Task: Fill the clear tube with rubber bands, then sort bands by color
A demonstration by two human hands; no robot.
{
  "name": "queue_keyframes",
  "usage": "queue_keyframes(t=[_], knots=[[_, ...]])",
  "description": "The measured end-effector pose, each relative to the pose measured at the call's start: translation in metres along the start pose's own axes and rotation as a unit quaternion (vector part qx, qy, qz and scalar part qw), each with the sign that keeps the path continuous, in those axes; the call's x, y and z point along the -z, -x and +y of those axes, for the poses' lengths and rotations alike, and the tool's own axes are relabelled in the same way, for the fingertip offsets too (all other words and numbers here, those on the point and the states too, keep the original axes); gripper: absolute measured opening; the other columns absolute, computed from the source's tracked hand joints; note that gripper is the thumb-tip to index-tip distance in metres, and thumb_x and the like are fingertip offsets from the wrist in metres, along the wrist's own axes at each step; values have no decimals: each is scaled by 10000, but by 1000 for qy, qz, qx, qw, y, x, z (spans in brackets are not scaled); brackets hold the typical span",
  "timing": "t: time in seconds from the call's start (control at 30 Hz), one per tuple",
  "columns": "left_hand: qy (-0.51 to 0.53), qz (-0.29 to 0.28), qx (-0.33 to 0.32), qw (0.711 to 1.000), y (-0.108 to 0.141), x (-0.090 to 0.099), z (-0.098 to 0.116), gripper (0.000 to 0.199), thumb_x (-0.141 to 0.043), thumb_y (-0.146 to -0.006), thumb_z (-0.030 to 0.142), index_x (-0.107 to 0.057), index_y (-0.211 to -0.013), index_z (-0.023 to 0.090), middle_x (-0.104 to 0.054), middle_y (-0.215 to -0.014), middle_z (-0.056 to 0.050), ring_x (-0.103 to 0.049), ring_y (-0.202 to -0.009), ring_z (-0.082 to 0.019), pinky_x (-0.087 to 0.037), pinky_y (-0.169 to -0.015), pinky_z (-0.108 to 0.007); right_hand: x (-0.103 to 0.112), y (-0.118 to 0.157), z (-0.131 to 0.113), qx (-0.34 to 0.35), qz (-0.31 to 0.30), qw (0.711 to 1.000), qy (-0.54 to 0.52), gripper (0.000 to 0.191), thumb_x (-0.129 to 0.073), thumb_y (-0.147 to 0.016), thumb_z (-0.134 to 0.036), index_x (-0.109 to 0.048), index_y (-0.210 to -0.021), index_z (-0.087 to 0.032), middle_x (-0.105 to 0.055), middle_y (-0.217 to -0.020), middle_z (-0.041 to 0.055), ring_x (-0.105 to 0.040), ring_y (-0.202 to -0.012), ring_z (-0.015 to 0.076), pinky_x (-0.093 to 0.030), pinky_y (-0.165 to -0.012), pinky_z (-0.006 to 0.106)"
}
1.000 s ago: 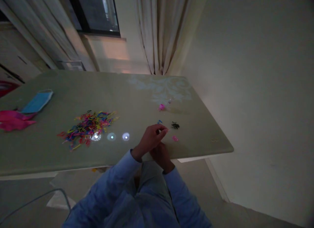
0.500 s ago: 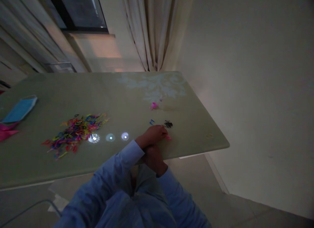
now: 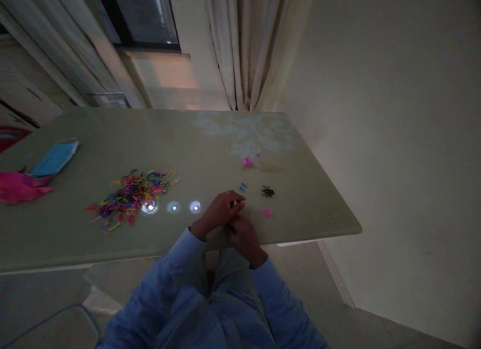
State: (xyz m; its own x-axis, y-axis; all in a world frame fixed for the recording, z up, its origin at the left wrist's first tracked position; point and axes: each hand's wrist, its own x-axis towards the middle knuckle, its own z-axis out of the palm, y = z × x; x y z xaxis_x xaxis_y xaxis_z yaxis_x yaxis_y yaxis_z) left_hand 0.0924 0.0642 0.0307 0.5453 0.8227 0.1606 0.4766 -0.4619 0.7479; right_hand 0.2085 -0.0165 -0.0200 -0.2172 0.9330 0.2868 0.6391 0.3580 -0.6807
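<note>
My left hand (image 3: 222, 208) is over the table's near edge, its fingers stretched to the right with a small gap above the thumb and nothing visible between them. Just below it, my right hand (image 3: 244, 236) is closed, fingers curled in; what it may hold is hidden. To the right of the hands lies a little cluster of pink rubber bands (image 3: 267, 212). Beyond it sits a small heap of black bands (image 3: 268, 191). A few blue bands (image 3: 243, 187) rest just past my left fingertips.
A large mixed pile of coloured bands (image 3: 131, 196) spreads over the left of the table (image 3: 158, 138). Farther left are a blue face mask (image 3: 56, 158) and a bright pink bag-like thing (image 3: 24, 187). A small pink object (image 3: 246, 162) stands toward the back, beside something clear.
My left hand has drawn back leftward from the pink bands, uncovering them, and its fingers are now near my right hand. The view has shifted slightly left.
</note>
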Motion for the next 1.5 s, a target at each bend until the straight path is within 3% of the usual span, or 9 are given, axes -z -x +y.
queue_keyframes(t=[0.17, 0.3, 0.43, 0.57, 0.7, 0.77, 0.9, 1.13, 1.5], knots=[[0, 95, 65, 993, 61, 32, -29, 241, -566, -896, 320, -718, -1021, 181, -693, -840, -45, -605, -710, -143, -480, -700, -264, 14, -4, -5, 7, 11, 998, -68, 196, -539, -931, -232, -727, -977, -197, -729, -875, 73, -669, -811, 190, -522, -747, 289], [-4, 145, 62, 988, 109, 53, -59, 312, -476, -829, 129, -727, -1007, 182, -709, -906, -65, -642, -816, -159, -492, -769, -282, 24, -16, -3, -25, 6, 995, -97, 196, -577, -910, -301, -743, -932, -199, -753, -878, 66, -692, -792, 186, -537, -721, 286], [31, 176, 73, 981, 138, 66, -80, 359, -420, -673, 37, -731, -769, 188, -704, -779, -46, -645, -753, -160, -493, -732, -278, 22, -42, -12, -62, -8, 992, -106, 244, -593, -891, -355, -743, -983, -185, -760, -907, 76, -694, -767, 190, -539, -677, 285], [61, 205, 97, 972, 141, 68, -82, 252, -405, -573, 50, -614, -534, 186, -624, -583, -21, -588, -613, -152, -464, -650, -263, -3, -87, -40, -25, -38, 993, -111, 288, -585, -893, -360, -738, -1031, -160, -744, -849, 69, -649, -650, 155, -516, -623, 261], [80, 210, 107, 968, 136, 65, -78, 223, -396, -543, 65, -576, -494, 188, -601, -551, -11, -559, -590, -148, -446, -650, -262, -43, -143, -65, 45, -71, 996, -35, 257, -603, -865, -263, -729, -1055, -145, -729, -895, 65, -629, -695, 138, -503, -705, 254], [98, 222, 105, 964, 136, 65, -78, 213, -394, -532, 74, -571, -493, 186, -591, -544, -8, -551, -582, -146, -438, -644, -258, -61, -167, -71, 46, -99, 993, 43, 258, -598, -861, -229, -718, -1072, -141, -722, -940, 68, -633, -751, 139, -494, -754, 252], [137, 244, 101, 955, 137, 64, -80, 208, -394, -536, 86, -573, -495, 183, -583, -537, -6, -541, -570, -142, -438, -637, -251, -85, -198, -74, 42, -120, 987, 101, 253, -614, -826, -183, -731, -1047, -148, -712, -901, 67, -622, -817, 171, -471, -810, 276], [179, 279, 93, 939, 136, 63, -82, 210, -395, -539, 106, -587, -496, 181, -589, -529, -10, -534, -551, -138, -425, -598, -242, -99, -210, -75, 37, -150, 974, 164, 226, -564, -872, -215, -767, -968, -188, -713, -954, 78, -616, -872, 189, -446, -803, 272], [180, 273, 103, 939, 136, 63, -82, 223, -404, -555, 86, -601, -511, 179, -599, -548, -8, -540, -565, -139, -429, -617, -248, -102, -205, -71, 49, -153, 971, 177, 242, -524, -931, -243, -752, -979, -175, -690, -1009, 95, -604, -918, 189, -439, -829, 274]])
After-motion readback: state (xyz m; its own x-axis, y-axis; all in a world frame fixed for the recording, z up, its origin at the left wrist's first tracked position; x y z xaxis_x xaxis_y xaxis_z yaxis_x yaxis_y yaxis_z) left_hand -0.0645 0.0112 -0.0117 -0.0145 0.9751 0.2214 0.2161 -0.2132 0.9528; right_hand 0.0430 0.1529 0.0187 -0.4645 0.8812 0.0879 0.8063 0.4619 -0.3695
